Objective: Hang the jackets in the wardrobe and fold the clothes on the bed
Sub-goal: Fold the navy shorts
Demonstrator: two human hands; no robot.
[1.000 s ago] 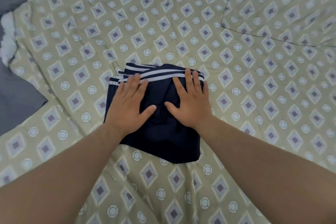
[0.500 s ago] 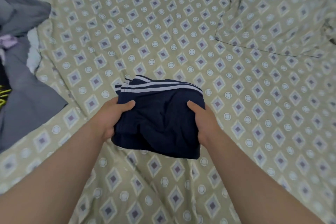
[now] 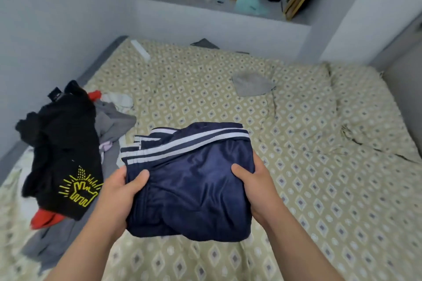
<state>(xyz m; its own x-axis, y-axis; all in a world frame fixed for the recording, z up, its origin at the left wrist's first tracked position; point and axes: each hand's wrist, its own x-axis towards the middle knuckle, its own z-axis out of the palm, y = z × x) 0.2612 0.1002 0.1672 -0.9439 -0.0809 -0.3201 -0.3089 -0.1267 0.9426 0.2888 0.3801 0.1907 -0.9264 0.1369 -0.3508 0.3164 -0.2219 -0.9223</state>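
A folded navy garment point(image 3: 189, 189) with white stripes along its far edge is lifted above the bed point(image 3: 308, 178). My left hand point(image 3: 123, 191) grips its left side, thumb on top. My right hand point(image 3: 253, 182) grips its right side the same way. To the left on the bed lies a heap of unfolded clothes: a black garment with a yellow print point(image 3: 61, 150), grey pieces point(image 3: 114, 123) and something red point(image 3: 43, 218). A small folded grey item point(image 3: 252, 85) rests farther back by the pillows.
White walls close the bed on the left and at the back. A recessed shelf point(image 3: 228, 10) above the head end holds a brown bag, a bottle, small cloth items and a framed picture. Pillows point(image 3: 303, 102) in the same patterned cover lie at the right.
My hands went from pressing flat on the folded navy garment to gripping its sides and lifting it off the bed. My view has tilted up to show the room.
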